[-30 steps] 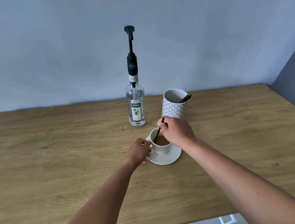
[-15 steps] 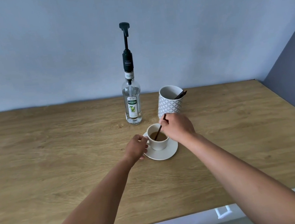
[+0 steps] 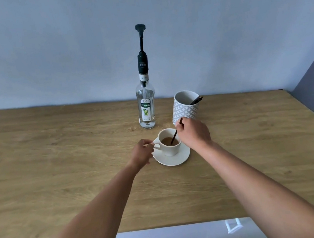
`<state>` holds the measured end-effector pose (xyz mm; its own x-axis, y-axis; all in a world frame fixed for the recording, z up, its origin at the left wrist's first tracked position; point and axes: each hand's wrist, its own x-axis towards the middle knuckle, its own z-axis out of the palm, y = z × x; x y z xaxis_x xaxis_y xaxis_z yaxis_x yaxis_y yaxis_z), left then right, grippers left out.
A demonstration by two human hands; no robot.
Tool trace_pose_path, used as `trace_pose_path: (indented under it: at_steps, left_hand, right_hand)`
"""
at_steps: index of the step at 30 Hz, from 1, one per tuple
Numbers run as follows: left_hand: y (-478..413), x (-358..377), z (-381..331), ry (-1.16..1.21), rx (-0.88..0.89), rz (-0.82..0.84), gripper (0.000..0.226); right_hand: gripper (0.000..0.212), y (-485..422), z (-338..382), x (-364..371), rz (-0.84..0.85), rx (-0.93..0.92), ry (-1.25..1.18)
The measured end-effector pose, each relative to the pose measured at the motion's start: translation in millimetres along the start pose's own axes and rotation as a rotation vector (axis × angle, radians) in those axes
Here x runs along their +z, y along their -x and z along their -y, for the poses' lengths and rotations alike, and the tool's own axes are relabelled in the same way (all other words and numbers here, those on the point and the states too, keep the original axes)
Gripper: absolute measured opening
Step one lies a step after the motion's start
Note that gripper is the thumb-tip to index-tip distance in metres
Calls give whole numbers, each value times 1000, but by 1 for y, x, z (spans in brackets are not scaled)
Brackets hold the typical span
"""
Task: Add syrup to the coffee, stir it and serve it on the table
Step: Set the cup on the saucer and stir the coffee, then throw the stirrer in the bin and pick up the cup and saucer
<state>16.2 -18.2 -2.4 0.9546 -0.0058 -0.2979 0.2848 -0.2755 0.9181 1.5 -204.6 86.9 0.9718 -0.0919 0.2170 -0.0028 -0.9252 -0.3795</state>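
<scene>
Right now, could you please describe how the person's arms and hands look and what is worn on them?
The left forearm and right forearm are bare to the frame's edge: no sleeves, watch or bracelet. The left hand and right hand wear no gloves; no ring shows at this size.

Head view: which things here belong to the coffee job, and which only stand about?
Belong to the job:
- coffee cup on its saucer
- stirrer in the coffee, pinched by the right hand
- left hand, holding the cup handle
- syrup bottle with pump

Only standing about:
- patterned mug behind the cup
- dark stick inside that mug
</scene>
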Motion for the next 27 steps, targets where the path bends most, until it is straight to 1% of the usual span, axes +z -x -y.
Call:
trace_pose_path:
  at_steps: [3,5,9,12,14,16,18,24,27]
  left_hand:
    - [9,-12,12,3,46,-73,11]
    - [19,-24,22,-64,61,-136,13]
    - [53,-60,49,-375,39,-335,26]
    - [74,-87,77,-518,-13,-455,34]
    - [86,-105,98,-621,-58,-504,39]
    - [100,-119,120,-706,-97,-513,47]
    - [112,-127,138,-781,-108,-490,53]
    - [138,-133,167,-1009,-69,-405,68]
    - [142,-140,174,-1065,-39,-380,73]
  right_hand:
    - [27,3,-5,-5,-28,39,-76]
    - [24,4,-9,-9,-57,65,-147]
    - [15,8,-17,-19,-143,124,-382]
    - [13,14,-18,-27,-208,184,-599]
    - [12,22,-14,-29,-210,237,-796]
    - [17,34,-5,-28,-152,302,-982]
    - [18,50,7,-22,-57,337,-1080]
    - [13,113,47,25,295,370,-1154]
    - [14,146,60,51,401,380,-1143]
